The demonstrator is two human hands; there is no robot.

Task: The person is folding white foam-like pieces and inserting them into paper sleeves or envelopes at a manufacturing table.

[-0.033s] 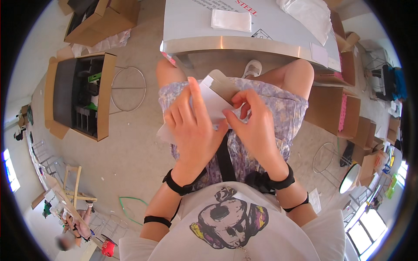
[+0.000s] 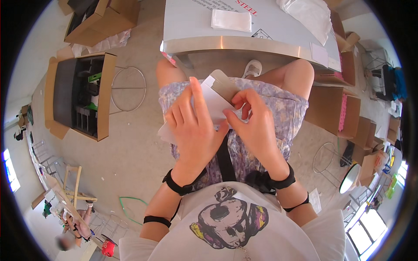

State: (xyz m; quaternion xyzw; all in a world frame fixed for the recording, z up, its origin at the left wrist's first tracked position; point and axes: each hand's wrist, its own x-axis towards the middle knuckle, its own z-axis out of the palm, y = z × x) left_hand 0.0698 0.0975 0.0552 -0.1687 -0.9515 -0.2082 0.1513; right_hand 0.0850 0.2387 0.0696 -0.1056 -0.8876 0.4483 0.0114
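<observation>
White folded card (image 2: pixel 214 102) centre frame, between my grips: left grip (image 2: pixel 191 124) grasps it, index straight; right grip (image 2: pixel 254 124) pinches its right edge. Thin, smooth, greyish rounded flap (image 2: pixel 223 85) on top; crinkled floral cloth (image 2: pixel 283 102) beneath.

We look steeply down through the left one of two head-worn fisheye cameras, with the shirt (image 2: pixel 230 191) close below us at bottom centre and the left hand (image 2: pixel 191 124) and right hand (image 2: pixel 254 126) near mid-frame. We see the tabletop (image 2: pixel 187 21) farther out at top centre, the floor (image 2: pixel 135 165) on both sides, everything bending toward the rim.
</observation>
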